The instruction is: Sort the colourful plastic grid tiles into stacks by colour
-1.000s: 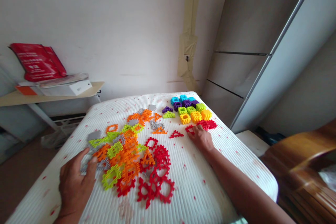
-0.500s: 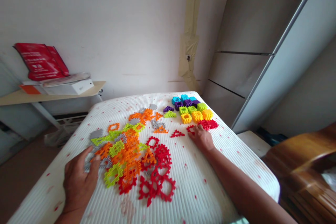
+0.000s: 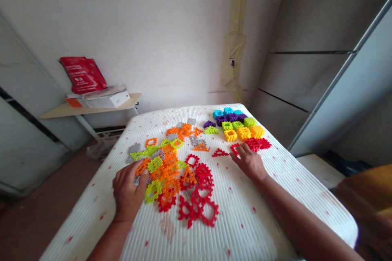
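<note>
My right hand (image 3: 250, 162) is at the right side of the bed-like padded surface, thumb and fingers closed on a red square interlocking tile (image 3: 235, 149). Just beyond it lies a stack of red tiles (image 3: 259, 144), and a red triangle tile (image 3: 220, 153) lies to its left. My left hand (image 3: 128, 189) rests at the left edge of a loose pile of orange tiles (image 3: 170, 167), thumb and fingers apart. Grey pieces under its fingertips are partly hidden. Lime tiles (image 3: 153, 191) lie by the thumb, and loose red tiles (image 3: 203, 175) spread on the pile's right.
Neat stacks of yellow tiles (image 3: 244, 133), lime, purple and blue tiles (image 3: 228, 111) stand in rows at the far right. Purple triangle tiles (image 3: 209, 124) lie beside them. A side table (image 3: 92, 110) with a red bag (image 3: 82, 75) stands at the left, a cabinet (image 3: 312, 65) at the right.
The view has turned left, so everything appears further right. My left hand has come closer to the pile, over the grey pieces. My right hand stays at the red square tile.
</note>
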The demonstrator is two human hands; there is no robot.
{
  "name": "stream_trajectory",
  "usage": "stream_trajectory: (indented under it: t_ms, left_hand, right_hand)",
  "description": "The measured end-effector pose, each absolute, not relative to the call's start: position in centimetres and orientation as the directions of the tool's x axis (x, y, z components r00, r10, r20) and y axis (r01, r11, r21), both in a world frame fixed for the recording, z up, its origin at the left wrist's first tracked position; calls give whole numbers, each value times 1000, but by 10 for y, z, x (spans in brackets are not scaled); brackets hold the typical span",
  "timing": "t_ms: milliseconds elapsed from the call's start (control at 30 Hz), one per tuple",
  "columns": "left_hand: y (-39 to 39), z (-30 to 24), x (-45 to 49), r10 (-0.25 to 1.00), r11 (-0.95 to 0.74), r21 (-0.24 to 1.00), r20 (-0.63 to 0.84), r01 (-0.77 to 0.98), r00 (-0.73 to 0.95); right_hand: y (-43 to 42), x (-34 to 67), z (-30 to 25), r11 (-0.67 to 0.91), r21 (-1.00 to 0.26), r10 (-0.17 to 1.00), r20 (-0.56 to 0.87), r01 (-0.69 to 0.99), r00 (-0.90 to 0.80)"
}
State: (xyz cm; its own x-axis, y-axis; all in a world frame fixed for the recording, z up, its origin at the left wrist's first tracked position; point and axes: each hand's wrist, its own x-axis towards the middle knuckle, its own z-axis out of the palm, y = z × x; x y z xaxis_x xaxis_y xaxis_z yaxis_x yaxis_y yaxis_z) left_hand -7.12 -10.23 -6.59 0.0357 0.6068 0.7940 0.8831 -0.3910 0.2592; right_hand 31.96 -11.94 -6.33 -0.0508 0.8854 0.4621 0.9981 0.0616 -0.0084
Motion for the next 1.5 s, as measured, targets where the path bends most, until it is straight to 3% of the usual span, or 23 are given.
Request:
stream_trajectory:
  t_ms: [100, 200, 300, 433, 867, 1100, 1200, 1333, 1433, 1500]
  left_hand:
    - [-105, -54, -39, 614, -513, 251, 775, 821, 146]
    - [-104, -42, 2, 752, -527, 259, 587, 810, 301]
    - [-101, -32, 38, 857, -482, 212, 314, 850, 408]
    - [-96, -27, 63, 929, -368, 134, 101, 920, 357]
    - [-92, -35, 72, 969, -230, 75, 104, 970, 222]
    - [-98, -41, 69, 950, -246, 77, 218, 966, 225]
    - [-96, -42, 59, 925, -261, 198, 332, 945, 186]
    - [-91, -45, 47, 881, -338, 557, 470, 759, 47]
    - [-94, -50, 48, 942, -239, 855, 320, 461, -106]
    - [-99, -52, 54, 975, -138, 950, 179, 278, -128]
  right_hand:
    - [-123, 310, -65, 340, 12, 836, 455, 940, -308]
    - [-124, 298, -69, 524, -11, 801, 347, 852, -488]
    - [-125, 293, -73, 552, -67, 806, 296, 831, -512]
    - [-125, 293, -74, 539, -65, 815, 292, 840, -500]
    - [-125, 290, -71, 543, -25, 798, 326, 839, -507]
    - [-124, 291, -73, 537, -51, 806, 325, 842, -494]
    - [-124, 291, -72, 538, -44, 802, 334, 842, -495]
    - [-124, 291, -71, 543, -77, 801, 346, 836, -489]
    - [-124, 290, -70, 525, -151, 813, 379, 837, -442]
    - [-125, 286, -67, 521, -226, 799, 469, 823, -377]
